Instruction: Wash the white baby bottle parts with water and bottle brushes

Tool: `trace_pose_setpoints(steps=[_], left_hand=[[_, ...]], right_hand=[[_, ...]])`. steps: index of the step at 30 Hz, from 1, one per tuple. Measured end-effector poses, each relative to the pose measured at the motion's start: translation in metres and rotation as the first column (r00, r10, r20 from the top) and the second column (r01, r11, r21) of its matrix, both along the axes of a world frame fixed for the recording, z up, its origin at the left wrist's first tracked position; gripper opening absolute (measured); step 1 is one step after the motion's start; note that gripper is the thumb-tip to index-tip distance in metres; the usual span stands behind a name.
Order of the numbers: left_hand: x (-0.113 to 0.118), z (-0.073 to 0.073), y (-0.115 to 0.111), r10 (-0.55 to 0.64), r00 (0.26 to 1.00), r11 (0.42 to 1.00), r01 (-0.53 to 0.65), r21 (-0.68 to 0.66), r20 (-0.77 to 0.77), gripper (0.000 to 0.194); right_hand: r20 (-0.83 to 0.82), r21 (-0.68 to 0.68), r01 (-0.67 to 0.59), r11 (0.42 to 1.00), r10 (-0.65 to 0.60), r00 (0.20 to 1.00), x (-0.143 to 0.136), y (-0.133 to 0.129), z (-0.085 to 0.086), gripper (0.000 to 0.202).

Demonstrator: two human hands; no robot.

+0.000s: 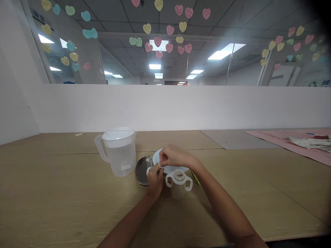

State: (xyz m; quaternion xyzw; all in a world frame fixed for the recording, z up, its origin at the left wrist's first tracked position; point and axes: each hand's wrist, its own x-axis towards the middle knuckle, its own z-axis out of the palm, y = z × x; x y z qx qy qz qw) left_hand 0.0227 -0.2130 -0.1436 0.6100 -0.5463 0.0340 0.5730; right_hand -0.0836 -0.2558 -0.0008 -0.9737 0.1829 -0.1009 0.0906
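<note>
My left hand (155,179) is closed around a small white piece (149,170), perhaps a bottle part, over the edge of a round metal tray (141,172). Its fingertips meet those of my right hand (173,156), which is closed in a pinch on a small white ring-like piece (160,166). Behind and below my right hand lies a pale blue-white plate or bowl (156,157), partly hidden. Just in front stands a clear bottle (178,189) with two white handles and an open top, touched by neither hand.
A large translucent lidded pitcher (121,155) stands left of the metal tray. A green item (195,177) lies right of the bottle, partly behind my right arm. At the far right, a pink cloth (274,137) holds white fabric (309,142). A white wall rises behind the table (64,193).
</note>
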Motion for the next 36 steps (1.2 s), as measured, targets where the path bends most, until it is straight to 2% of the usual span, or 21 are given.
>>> trace_pose_setpoints(steps=[5,9,14,17,20,23,26,28,31,36], left_hand=[[-0.003,0.002,0.003,0.026,1.000,1.000,-0.026,-0.005,0.016,0.037],[-0.001,0.005,0.003,0.042,0.999,0.999,-0.042,-0.033,0.006,0.036],[0.007,0.016,0.001,0.006,1.000,1.000,-0.006,-0.002,-0.024,0.032],[0.011,0.021,0.001,-0.020,0.999,1.000,0.020,0.001,-0.025,0.030],[0.013,0.022,0.001,0.017,1.000,1.000,-0.018,-0.020,-0.025,0.032],[0.013,0.020,0.000,-0.012,1.000,1.000,0.012,-0.004,-0.021,0.032],[0.013,0.017,0.000,-0.077,0.997,0.997,0.078,0.027,-0.012,0.032],[0.013,0.017,0.000,-0.082,0.997,0.996,0.082,0.031,-0.010,0.033],[0.013,0.018,0.001,-0.083,0.996,0.996,0.084,0.017,-0.027,0.034],[0.019,0.021,-0.003,-0.095,0.994,0.995,0.093,-0.035,-0.050,0.033]], right_hand=[[-0.048,-0.100,0.115,0.988,-0.120,0.992,0.006,0.002,-0.003,0.005],[-0.066,-0.225,0.131,0.966,-0.149,0.987,0.009,0.005,-0.005,0.005],[0.087,-0.481,0.123,0.868,-0.093,0.992,0.009,0.014,-0.002,0.016],[0.244,-0.567,0.164,0.808,-0.025,0.969,0.010,0.022,0.001,0.023],[0.345,-0.585,0.165,0.794,0.060,0.937,0.012,0.029,0.002,0.029],[0.364,-0.521,0.155,0.839,0.054,0.930,0.012,0.029,0.003,0.029],[0.244,-0.391,0.062,0.918,0.039,0.969,0.011,0.022,0.002,0.031],[0.127,-0.341,-0.015,0.940,0.062,0.990,0.011,0.016,0.001,0.033],[0.038,-0.394,-0.040,0.918,0.060,0.998,0.013,0.010,-0.002,0.034],[0.151,-0.594,-0.049,0.803,0.171,0.974,0.012,0.020,-0.002,0.026]])
